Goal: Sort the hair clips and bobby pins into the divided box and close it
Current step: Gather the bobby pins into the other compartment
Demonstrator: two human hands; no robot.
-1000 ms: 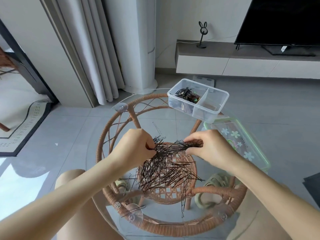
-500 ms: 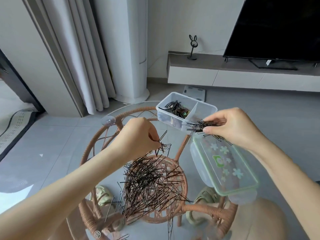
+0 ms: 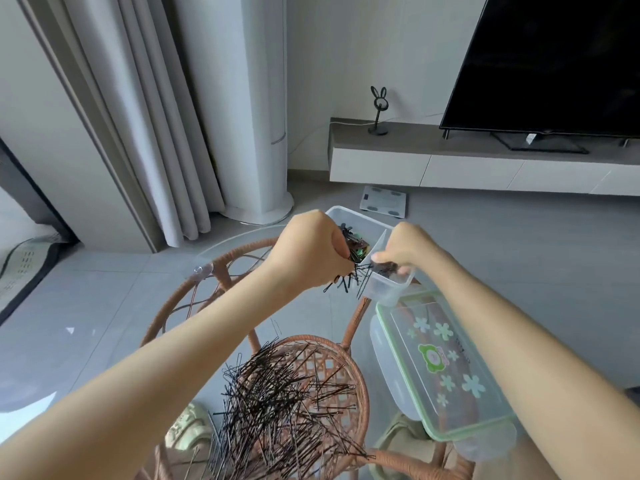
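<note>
Both hands risen to the divided box [image 3: 388,292], left hand [image 3: 311,251] clamped on a bunch of bobby pins [image 3: 343,282] at its near wall, right hand [image 3: 405,247] pinching a second bunch [image 3: 384,267] in the right compartment, hair clips [image 3: 356,244] in the left, loose pile [image 3: 284,403] on the glass desk [image 3: 311,317]

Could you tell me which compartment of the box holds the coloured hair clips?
The left compartment, by the left hand; the right hand holds bobby pins in the other.

**Box at the fingers, pile and lid nearer**

On the table [image 3: 311,317], the divided box [image 3: 389,294] holds hair clips [image 3: 358,244] beside the left fingers [image 3: 341,252] and bobby pins [image 3: 385,268] under the right fingers [image 3: 385,256]. Nearer than both, the pin pile [image 3: 284,403] lies left and the lid [image 3: 446,368] right.
</note>
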